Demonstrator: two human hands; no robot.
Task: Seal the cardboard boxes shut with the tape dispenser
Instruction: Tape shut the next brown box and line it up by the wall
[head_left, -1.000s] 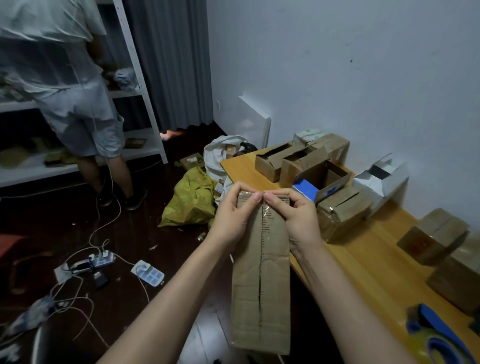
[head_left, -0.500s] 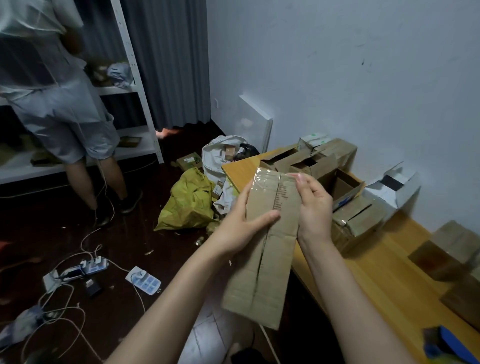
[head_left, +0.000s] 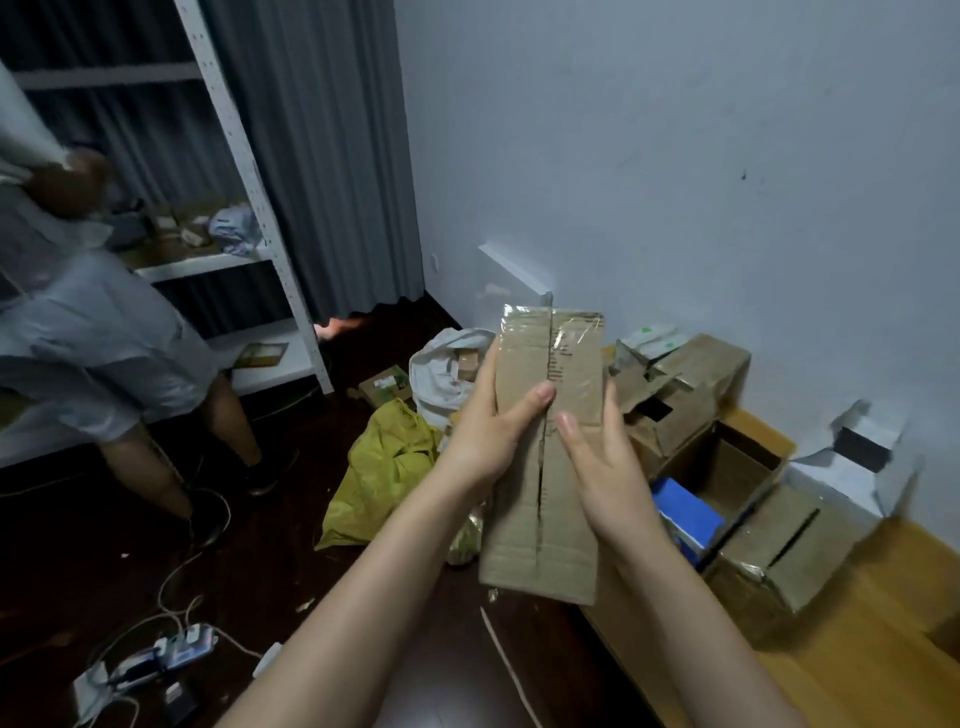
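Currently one long box (head_left: 571, 364) held; left hand (head_left: 488, 436) grip closed round it, right hand (head_left: 602, 483) likewise.

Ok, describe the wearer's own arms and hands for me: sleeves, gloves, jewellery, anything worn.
Both arms are bare: the left forearm and right forearm show no sleeve down to the frame's bottom edge. The left hand and right hand wear no gloves, and no ring, watch or bracelet shows. The thumbnails look short and unpainted.
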